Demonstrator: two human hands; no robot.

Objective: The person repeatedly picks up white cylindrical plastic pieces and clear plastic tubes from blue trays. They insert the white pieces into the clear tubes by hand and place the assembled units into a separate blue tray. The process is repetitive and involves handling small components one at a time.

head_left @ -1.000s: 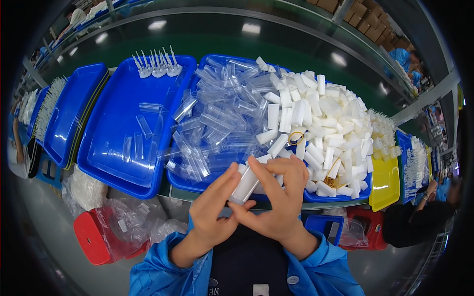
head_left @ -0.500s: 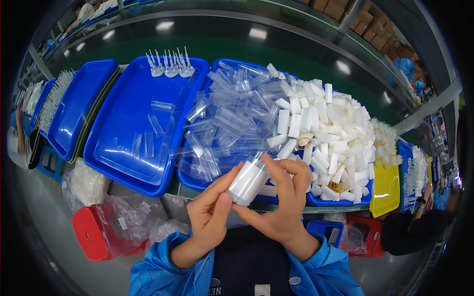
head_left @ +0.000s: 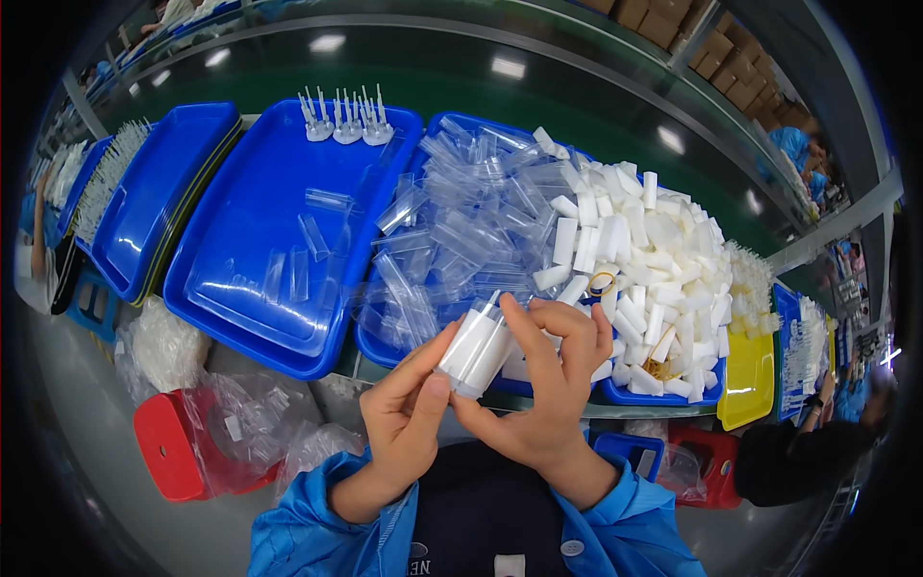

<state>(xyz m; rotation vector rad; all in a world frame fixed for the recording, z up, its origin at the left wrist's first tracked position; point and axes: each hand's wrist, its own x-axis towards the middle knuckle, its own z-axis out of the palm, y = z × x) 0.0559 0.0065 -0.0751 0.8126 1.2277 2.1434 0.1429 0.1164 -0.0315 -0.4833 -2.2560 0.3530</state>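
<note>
Between my two hands is a short cylinder, a clear plastic sleeve around a white block (head_left: 475, 348), tilted with its top leaning right. A thin pale stem pokes out of its upper end. My left hand (head_left: 409, 404) grips its left side and lower end with thumb and fingers. My right hand (head_left: 550, 399) has the index finger at the top by the stem and the thumb at the bottom edge. Just beyond it lies a heap of clear plastic sleeves (head_left: 461, 231) in a blue tray, beside a pile of white foam-like blocks (head_left: 663, 260).
A blue tray (head_left: 260, 221) at left holds a few clear sleeves and three clusters of white stems (head_left: 348, 120). Stacked blue trays (head_left: 163, 192) stand farther left. A yellow tray (head_left: 748, 375) sits at right. Red stools (head_left: 173, 442) and plastic bags are below. Other people work at both sides.
My right index finger has shifted slightly left and down at the cylinder's top. The trays appear shifted a little in the picture. Both hands keep hold of the cylinder.
</note>
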